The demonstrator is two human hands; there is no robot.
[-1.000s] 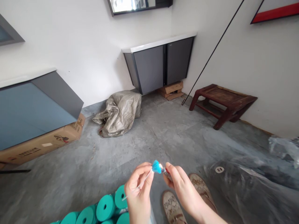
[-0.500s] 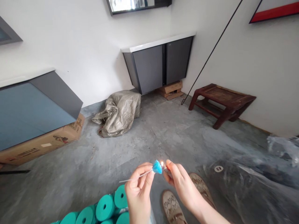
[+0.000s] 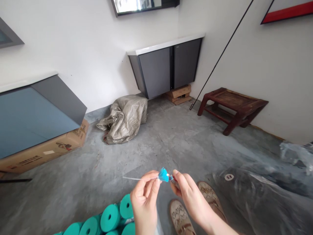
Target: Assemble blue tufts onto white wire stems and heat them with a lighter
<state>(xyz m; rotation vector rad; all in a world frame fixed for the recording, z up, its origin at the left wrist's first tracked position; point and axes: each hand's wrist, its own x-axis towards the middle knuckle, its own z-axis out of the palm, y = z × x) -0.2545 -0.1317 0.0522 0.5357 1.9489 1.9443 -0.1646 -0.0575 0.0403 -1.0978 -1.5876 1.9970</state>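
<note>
Two hands meet at a small blue tuft on a thin stick.

The left hand (image 3: 144, 195) pinches the stick (image 3: 139, 178) just behind the tuft (image 3: 163, 175); the right hand (image 3: 189, 194) is closed on what may be a lighter (image 3: 174, 181), mostly hidden, touching the tuft. Below lie green rolls (image 3: 110, 217) and sandals (image 3: 181, 217); farther off, a grey sack (image 3: 124, 119) and a stool (image 3: 232, 106).

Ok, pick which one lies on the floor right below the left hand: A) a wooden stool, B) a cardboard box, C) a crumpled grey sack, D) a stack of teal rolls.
D: the teal rolls lie bunched on the floor just under the left hand, while the stool, the sack and the box sit farther off across the room.
</note>
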